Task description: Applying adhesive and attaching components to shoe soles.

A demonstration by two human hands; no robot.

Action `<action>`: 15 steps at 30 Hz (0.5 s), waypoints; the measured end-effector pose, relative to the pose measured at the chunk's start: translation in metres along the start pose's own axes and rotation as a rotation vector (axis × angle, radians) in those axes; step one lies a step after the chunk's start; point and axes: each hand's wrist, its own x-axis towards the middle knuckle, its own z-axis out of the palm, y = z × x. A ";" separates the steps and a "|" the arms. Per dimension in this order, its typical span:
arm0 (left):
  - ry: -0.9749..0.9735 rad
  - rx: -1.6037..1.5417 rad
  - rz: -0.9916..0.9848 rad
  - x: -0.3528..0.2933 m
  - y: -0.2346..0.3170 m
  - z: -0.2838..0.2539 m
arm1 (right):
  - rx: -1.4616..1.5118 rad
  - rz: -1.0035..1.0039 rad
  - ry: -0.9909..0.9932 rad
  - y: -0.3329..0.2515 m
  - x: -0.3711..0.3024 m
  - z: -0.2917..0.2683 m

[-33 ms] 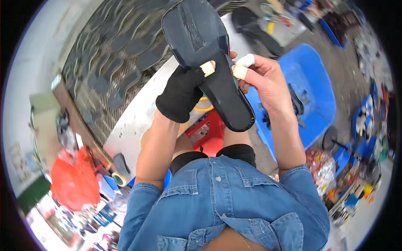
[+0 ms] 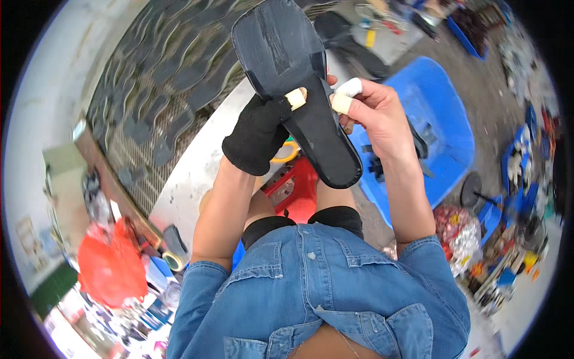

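Observation:
A long black shoe sole, broad at its far end and narrow at its near end, is held up before me at a slant. My left hand, in a black fingerless glove, grips it at the middle, its taped thumb lying on the upper face. At the right edge of the sole is my bare right hand, with pale tape on the thumb and white tape on the forefinger. Those two tips are pinched together against the edge; what lies between them is too small to make out.
More flat black soles lie on a ribbed rack at the far left, beside a pale bench top. A blue tub with black pieces stands to the right. Below are a red stool and a yellow ring. A red bag hangs lower left.
The surroundings have shifted slightly in view. Both hands and the sole keep nearly the same place and grip.

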 end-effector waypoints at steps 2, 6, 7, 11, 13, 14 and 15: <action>-0.104 -0.013 -0.059 0.032 0.000 0.057 | 0.048 -0.039 0.105 -0.030 -0.026 -0.047; -0.429 -0.135 -0.122 0.079 -0.031 0.142 | 0.039 -0.077 0.371 -0.076 -0.090 -0.119; -0.473 -0.131 -0.155 0.083 -0.035 0.160 | 0.054 -0.112 0.415 -0.078 -0.107 -0.133; -0.617 -0.102 -0.352 0.096 -0.057 0.233 | -0.046 -0.208 0.777 -0.098 -0.185 -0.161; -0.729 -0.105 -0.379 0.096 -0.065 0.254 | -0.006 -0.258 0.927 -0.103 -0.215 -0.147; -0.772 -0.211 -0.402 0.095 -0.069 0.264 | -0.277 -0.230 1.016 -0.109 -0.231 -0.138; -0.824 -0.212 -0.448 0.095 -0.074 0.271 | -0.548 -0.178 1.095 -0.112 -0.245 -0.130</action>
